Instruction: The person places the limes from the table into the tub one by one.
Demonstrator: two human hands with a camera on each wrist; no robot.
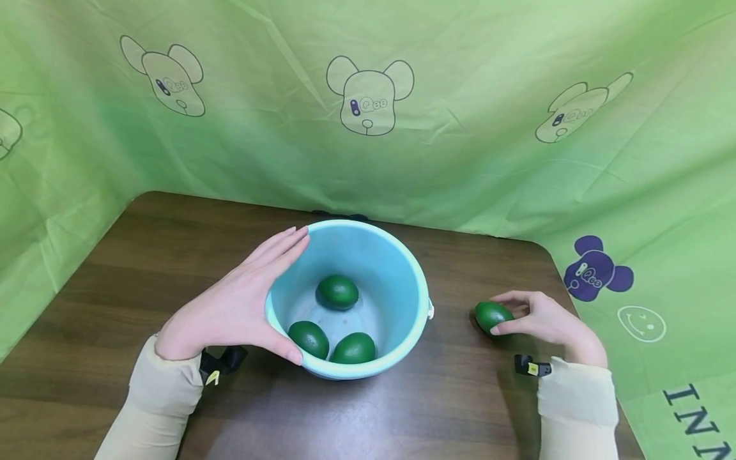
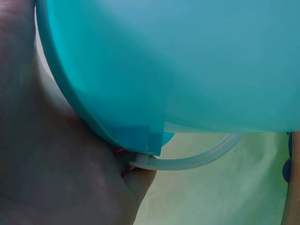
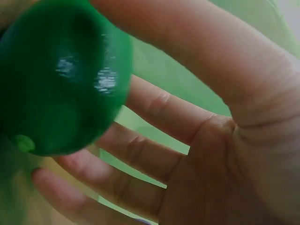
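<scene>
A light blue bucket (image 1: pixel 422 281) stands on the table, holding a dark green avocado (image 1: pixel 337 292) toward the back and two more avocados, one of them at the near left (image 1: pixel 309 338). My left hand (image 1: pixel 241 300) holds the bucket by its left rim, thumb at the near side and fingers reaching along the far side. In the left wrist view the palm lies against the bucket wall (image 2: pixel 211 61). To the right of the bucket, my right hand (image 1: pixel 543 317) grips another glossy avocado (image 3: pixel 65 84) between thumb and fingers, low over the tabletop.
The brown wooden table (image 1: pixel 454 409) has rounded far corners. A green printed cloth (image 1: pixel 477 172) hangs behind it and at both sides. The bucket's white handle (image 2: pixel 201 159) shows in the left wrist view.
</scene>
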